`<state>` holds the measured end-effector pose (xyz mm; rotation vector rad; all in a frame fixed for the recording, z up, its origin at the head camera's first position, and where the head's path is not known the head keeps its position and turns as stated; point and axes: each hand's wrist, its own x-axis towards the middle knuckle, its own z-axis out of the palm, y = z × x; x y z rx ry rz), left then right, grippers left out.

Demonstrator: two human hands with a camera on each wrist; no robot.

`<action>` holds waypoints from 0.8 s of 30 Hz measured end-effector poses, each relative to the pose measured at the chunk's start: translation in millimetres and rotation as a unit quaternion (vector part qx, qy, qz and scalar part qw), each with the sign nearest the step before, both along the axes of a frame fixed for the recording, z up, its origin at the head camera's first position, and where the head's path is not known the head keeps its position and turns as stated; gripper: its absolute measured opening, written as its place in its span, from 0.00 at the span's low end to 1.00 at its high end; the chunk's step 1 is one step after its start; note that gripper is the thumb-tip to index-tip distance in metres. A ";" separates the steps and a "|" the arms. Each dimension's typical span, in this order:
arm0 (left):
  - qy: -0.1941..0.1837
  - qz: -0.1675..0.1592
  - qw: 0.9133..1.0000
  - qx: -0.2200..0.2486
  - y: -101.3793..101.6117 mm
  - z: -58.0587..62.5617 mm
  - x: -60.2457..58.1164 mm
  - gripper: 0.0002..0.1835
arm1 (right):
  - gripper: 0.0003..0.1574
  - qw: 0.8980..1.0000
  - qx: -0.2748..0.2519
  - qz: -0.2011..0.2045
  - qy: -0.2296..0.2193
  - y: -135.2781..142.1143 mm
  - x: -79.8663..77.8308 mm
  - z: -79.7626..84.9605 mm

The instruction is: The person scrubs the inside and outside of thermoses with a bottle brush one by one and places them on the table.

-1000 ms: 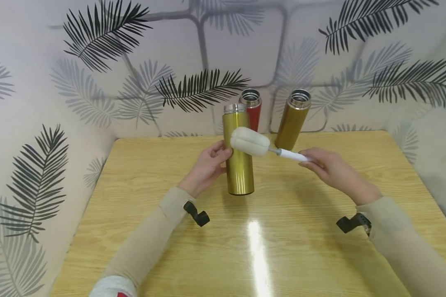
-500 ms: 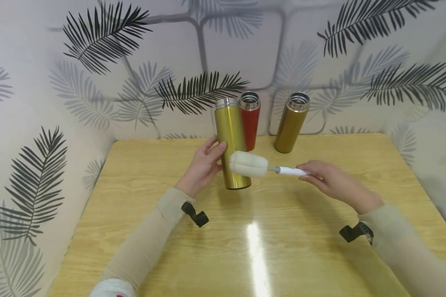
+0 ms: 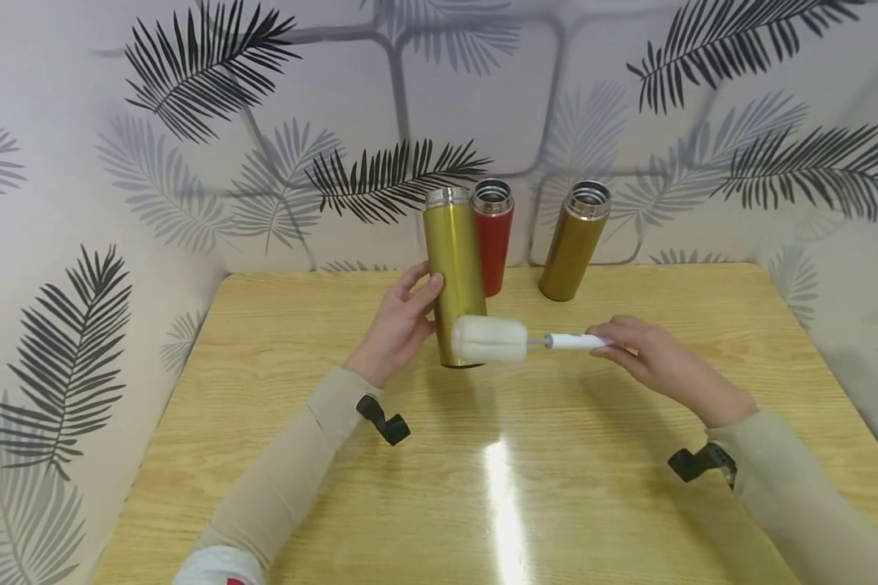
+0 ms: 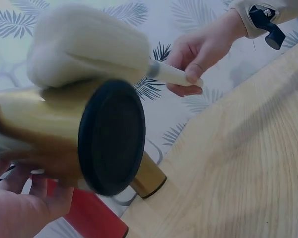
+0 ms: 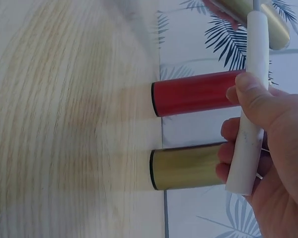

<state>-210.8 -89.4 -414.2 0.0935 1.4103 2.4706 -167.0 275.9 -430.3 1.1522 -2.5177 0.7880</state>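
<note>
My left hand (image 3: 398,325) grips a yellow-gold thermos flask (image 3: 455,268) round its side, holding it up off the table with its steel neck at the top. In the left wrist view the flask's black base (image 4: 113,138) faces the camera. My right hand (image 3: 640,353) holds a bottle brush by its white handle (image 5: 254,59), thumb and fingers wrapped round it. The brush's cream sponge head (image 3: 488,339) lies across the lower part of the flask in the head view, and in the left wrist view it is right at the flask's side near the base.
A red thermos flask (image 3: 494,244) without a lid stands behind the held one at the table's back edge. To its right stands a darker gold flask (image 3: 574,244), also open-topped. The wooden table (image 3: 380,504) meets a leaf-patterned wall (image 3: 300,97) at the back.
The sponge head has moved down along the flask, from its upper middle to near its base. My left hand has shifted the flask slightly left and up, uncovering more of the red one.
</note>
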 end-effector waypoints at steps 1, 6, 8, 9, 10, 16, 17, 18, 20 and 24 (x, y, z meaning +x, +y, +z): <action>-0.001 -0.005 1.000 -0.002 0.2 -0.7 0.5 0.20 | 0.17 1.000 -0.003 -0.004 0.002 -0.5 -0.8 1.1; 0.002 -0.036 0.999 -0.018 0.1 -5.3 3.4 0.19 | 0.14 1.000 -0.018 -0.021 0.014 -2.7 -5.0 7.3; 0.004 -0.049 0.999 -0.021 -0.4 -7.1 4.8 0.18 | 0.17 0.999 -0.019 -0.031 0.020 -2.5 -6.9 9.4; 0.005 -0.055 0.998 -0.021 -0.8 -7.4 5.6 0.18 | 0.21 0.999 -0.019 -0.035 0.020 -2.3 -7.8 10.6; 0.006 -0.061 0.998 -0.021 -1.4 -8.2 6.3 0.20 | 0.21 0.999 -0.018 -0.039 0.021 -1.7 -9.0 11.0; 0.019 -0.081 0.996 -0.014 -3.4 -14.7 6.2 0.27 | 0.20 0.998 -0.012 -0.060 0.019 0.3 -13.2 16.2; 0.022 -0.085 0.996 -0.008 -3.7 -15.9 5.9 0.29 | 0.21 0.998 -0.011 -0.063 0.018 0.2 -13.5 17.5; 0.024 -0.089 0.996 -0.002 -4.0 -17.1 5.5 0.32 | 0.21 0.998 -0.011 -0.064 0.018 0.0 -14.0 18.4; 0.028 -0.097 0.995 0.008 -4.9 -19.4 4.6 0.39 | 0.21 0.998 -0.008 -0.067 0.019 -0.2 -14.8 20.1; 0.027 -0.109 0.994 -0.008 -4.1 -21.3 3.1 0.54 | 0.22 0.997 -0.002 -0.069 0.021 -0.4 -15.4 23.3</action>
